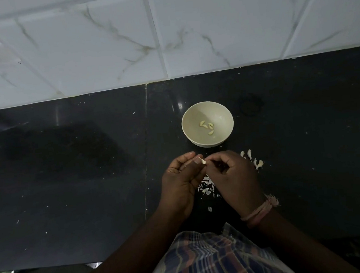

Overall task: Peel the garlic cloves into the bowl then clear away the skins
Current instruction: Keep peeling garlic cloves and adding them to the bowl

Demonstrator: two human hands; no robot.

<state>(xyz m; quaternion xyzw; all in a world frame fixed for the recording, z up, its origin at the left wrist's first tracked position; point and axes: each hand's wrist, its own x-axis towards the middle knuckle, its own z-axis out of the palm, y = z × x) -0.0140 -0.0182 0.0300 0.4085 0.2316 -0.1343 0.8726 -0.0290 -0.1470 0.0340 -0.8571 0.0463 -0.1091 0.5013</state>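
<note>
A: Nearest cam: checked cloth [214, 260] at bottom edge, both forearms reaching fwd over it. Pink thread band [259, 212] on right wrist.

B: Hands?

A: Left hand [181, 179] palm up, fingers curled, thumb and fingertips pinching a small garlic clove [202, 160]. Right hand [233, 173] curled too, fingertips at that same clove, touching it. Can't tell if right is gripping skin or the clove itself. Both hands meet just above the dark bench [70, 177].

B: Bowl?

A: Cream bowl [196, 113] upright on bench, just beyond the hands. Peeled cloves [206, 127] inside, approx 4, lying close together near the middle of the bottom.

B: Skins?

A: Heap of skins [206, 187] on bench directly under/between the hands. More garlic bits [255, 161] just right of right hand, look like unpeeled cloves w/ skins, hard to tell. Tiny white flecks scattered across bench.

B: Bkgd?

A: White marbled wall tiles [124, 39] behind bench.
</note>
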